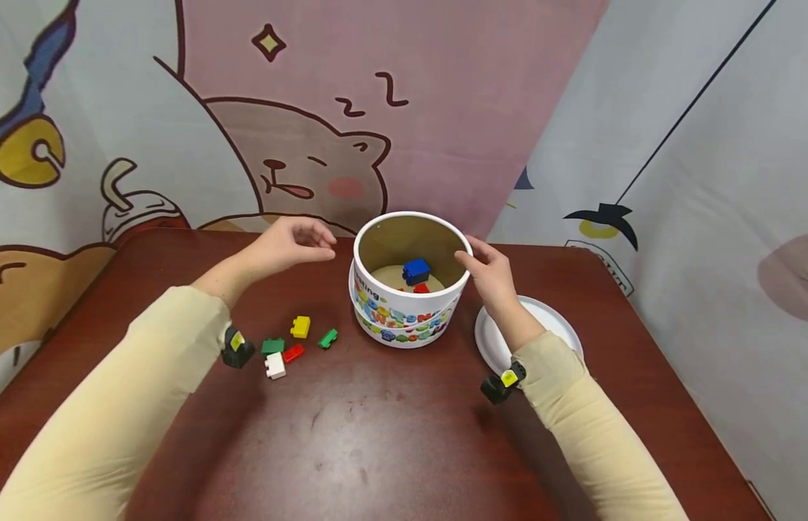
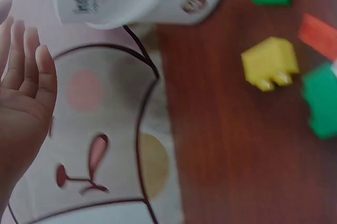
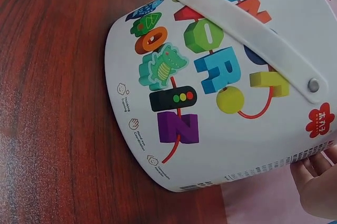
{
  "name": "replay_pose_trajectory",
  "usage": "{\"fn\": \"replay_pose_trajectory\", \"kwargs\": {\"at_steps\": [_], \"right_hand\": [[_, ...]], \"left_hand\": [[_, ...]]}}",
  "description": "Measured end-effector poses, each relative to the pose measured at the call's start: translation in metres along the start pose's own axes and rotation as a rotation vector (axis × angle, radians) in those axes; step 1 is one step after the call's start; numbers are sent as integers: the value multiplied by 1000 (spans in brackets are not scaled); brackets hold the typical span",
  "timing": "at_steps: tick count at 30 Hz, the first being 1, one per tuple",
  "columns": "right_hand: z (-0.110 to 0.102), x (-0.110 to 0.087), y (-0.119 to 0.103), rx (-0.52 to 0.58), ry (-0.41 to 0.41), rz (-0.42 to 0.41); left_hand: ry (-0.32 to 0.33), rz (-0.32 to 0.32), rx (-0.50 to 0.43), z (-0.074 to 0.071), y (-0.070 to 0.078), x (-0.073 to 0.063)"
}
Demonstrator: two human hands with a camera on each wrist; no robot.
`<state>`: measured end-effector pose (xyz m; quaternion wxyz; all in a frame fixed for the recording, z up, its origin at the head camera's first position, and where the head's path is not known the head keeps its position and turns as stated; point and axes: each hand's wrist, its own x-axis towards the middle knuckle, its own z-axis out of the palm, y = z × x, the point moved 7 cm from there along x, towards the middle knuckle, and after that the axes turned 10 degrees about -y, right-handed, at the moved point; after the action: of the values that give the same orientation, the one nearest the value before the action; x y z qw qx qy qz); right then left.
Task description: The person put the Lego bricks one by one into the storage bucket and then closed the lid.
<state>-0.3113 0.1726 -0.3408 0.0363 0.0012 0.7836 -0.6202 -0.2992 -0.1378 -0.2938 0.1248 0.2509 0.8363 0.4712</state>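
Observation:
A white bucket (image 1: 404, 338) with a colorful letter print stands upright on the table. A blue block (image 1: 415, 270) and a red block (image 1: 421, 288) lie inside it. At the bucket's right rim, my right hand (image 1: 494, 278) grips the wall, thumb at the edge and fingers outside. To the left of the bucket hovers my left hand (image 1: 283, 246), holding nothing, its fingers loosely bent. Below that hand lie a yellow block (image 1: 300, 327), a dark green block (image 1: 272, 346), a red block (image 1: 293, 353), a white block (image 1: 275, 365) and a green block (image 1: 328, 339).
A white plate (image 1: 489, 344) sits right of the bucket, partly under my right forearm. The reddish-brown table (image 1: 378, 434) reaches back to a cartoon-printed curtain (image 1: 456, 108). The bucket's white handle (image 3: 253, 26) hangs down along its front.

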Motion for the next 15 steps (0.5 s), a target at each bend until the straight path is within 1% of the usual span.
{"fn": "replay_pose_trajectory", "kwargs": {"at_steps": [6, 11, 15], "right_hand": [[0, 0, 2, 16, 6, -4], [1, -1, 1, 15, 8, -10], [0, -2, 0, 15, 16, -16]], "left_hand": [[-33, -87, 19, 1, -40, -19], [-33, -131, -6, 8, -72, -35], [-47, -169, -29, 16, -93, -45]]}}
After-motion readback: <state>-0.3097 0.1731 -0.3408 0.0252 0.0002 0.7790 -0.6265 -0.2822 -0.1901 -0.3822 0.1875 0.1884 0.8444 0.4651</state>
